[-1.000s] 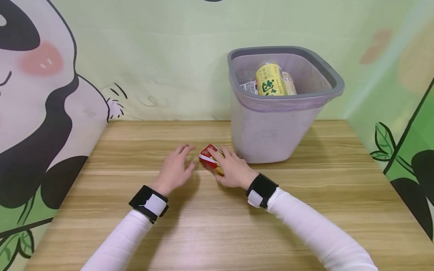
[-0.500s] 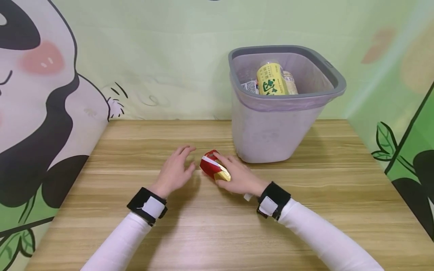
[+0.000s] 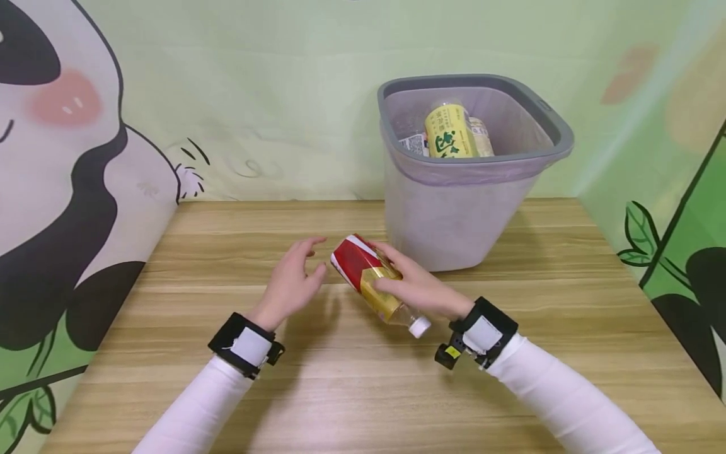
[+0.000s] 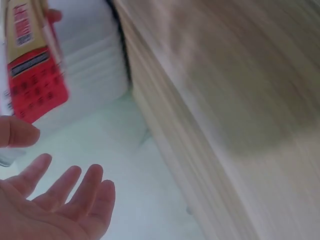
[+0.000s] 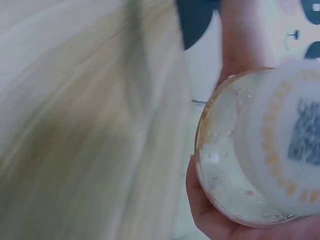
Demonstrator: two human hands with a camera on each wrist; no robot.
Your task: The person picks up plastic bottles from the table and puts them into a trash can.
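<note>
My right hand (image 3: pixel 420 282) grips a plastic drink bottle (image 3: pixel 363 268) with a red and gold label, thumb on the near side. The bottle lies slanted in the hand over the wooden table, base toward the upper left and white cap (image 3: pixel 420 326) toward the lower right. In the right wrist view the cap (image 5: pixel 305 145) faces the camera and carries a QR code, with droplets inside the clear shoulder behind it. My left hand (image 3: pixel 289 280) hovers left of the bottle's base, fingers spread and relaxed, holding nothing. The left wrist view shows the label's red end (image 4: pixel 37 92) near its thumb.
A pale bin (image 3: pixel 448 217) with a grey rim stands on the table behind my right hand. Inside it are a yellow-labelled container (image 3: pixel 452 132) and other packaging. Panda-printed cloth walls border the wooden table (image 3: pixel 317 391) at the back and sides.
My right hand has drawn back toward the lower right and turned the bottle, so its side and cap now show. The left hand has stayed almost in place.
</note>
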